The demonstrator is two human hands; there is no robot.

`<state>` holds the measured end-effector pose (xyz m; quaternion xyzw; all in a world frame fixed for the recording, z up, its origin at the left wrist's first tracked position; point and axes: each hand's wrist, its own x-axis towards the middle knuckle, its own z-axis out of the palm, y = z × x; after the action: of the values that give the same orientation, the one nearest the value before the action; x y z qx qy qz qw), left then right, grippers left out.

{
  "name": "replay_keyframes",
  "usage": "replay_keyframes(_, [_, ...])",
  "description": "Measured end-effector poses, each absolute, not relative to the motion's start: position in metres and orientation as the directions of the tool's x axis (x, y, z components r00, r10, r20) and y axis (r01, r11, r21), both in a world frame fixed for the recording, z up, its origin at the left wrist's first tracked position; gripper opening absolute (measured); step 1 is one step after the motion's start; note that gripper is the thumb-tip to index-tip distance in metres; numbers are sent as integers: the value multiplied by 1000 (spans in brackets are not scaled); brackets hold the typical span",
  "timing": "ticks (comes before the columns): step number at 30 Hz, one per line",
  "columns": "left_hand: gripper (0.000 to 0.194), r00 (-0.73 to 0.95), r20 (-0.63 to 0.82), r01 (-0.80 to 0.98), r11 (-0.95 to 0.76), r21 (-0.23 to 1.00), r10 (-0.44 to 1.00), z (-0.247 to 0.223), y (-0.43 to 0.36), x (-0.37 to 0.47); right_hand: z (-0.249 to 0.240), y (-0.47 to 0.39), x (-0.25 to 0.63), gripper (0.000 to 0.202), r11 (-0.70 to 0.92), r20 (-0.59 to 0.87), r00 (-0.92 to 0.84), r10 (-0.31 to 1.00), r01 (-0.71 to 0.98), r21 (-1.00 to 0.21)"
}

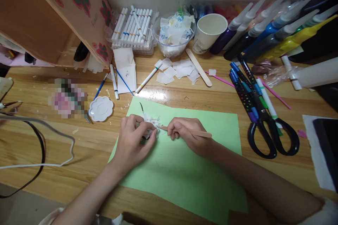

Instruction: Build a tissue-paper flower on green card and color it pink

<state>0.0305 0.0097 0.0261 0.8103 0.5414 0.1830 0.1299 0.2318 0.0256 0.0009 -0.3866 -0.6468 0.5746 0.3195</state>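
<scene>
Roughly crosswise, wooden stick (201, 133) points left; right grip (191, 134) closed round it, left grip (137, 135) pinches white paper (150, 118).

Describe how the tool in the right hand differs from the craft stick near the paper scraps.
The tool is gripped in the right hand; the craft stick lies on the table. The tool is slender and pointed; the craft stick is broad and round-ended. Both look wooden.

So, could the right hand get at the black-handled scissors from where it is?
Probably yes, if the right hand first puts down the wooden stick it holds. The scissors lie to its right, beyond the green sheet, and nothing seems to cover their handle loops.
</scene>
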Motion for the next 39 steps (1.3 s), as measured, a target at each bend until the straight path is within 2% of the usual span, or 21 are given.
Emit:
replay_keyframes(6, [4,348,153,825,-380,418,925,27,9,31,1,26,231,35,52,-34,-528,848,148,-988])
replay_keyframes(9, [5,321,196,811,-376,449,927,25,6,23,-1,25,232,34,48,-39,-540,841,146,-988])
replay_keyframes(11, [5,212,250,807,-314,501,945,22,4,13,-1,25,232,33,37,-50,-545,837,148,-988])
replay_keyframes(13, [9,18,265,812,-169,559,964,17,3,2,-1,26,232,33,19,-68,-549,833,151,-988])
replay_keyframes(15, [13,-161,229,805,-7,594,960,11,3,-8,0,27,231,34,-17,-100,-547,831,155,-988])
replay_keyframes(17, [17,-240,169,782,87,617,956,6,4,-14,2,28,228,35,-85,-152,-528,836,149,-985])
replay_keyframes(21, [20,-175,95,753,71,655,980,3,6,-15,2,28,222,38,-206,-224,-472,853,90,-974])
replay_keyframes(27, [19,-111,137,777,0,629,984,5,7,-13,-5,24,223,44,-187,-154,-377,913,-53,-981])
replay_keyframes(36, [18,-88,153,799,-22,601,984,4,7,-13,-3,23,224,45,-213,-181,-378,908,-43,-976])
replay_keyframes(39, [18,-86,153,800,-24,599,984,4,8,-13,-4,23,224,48,-206,-175,-330,928,-63,-976])
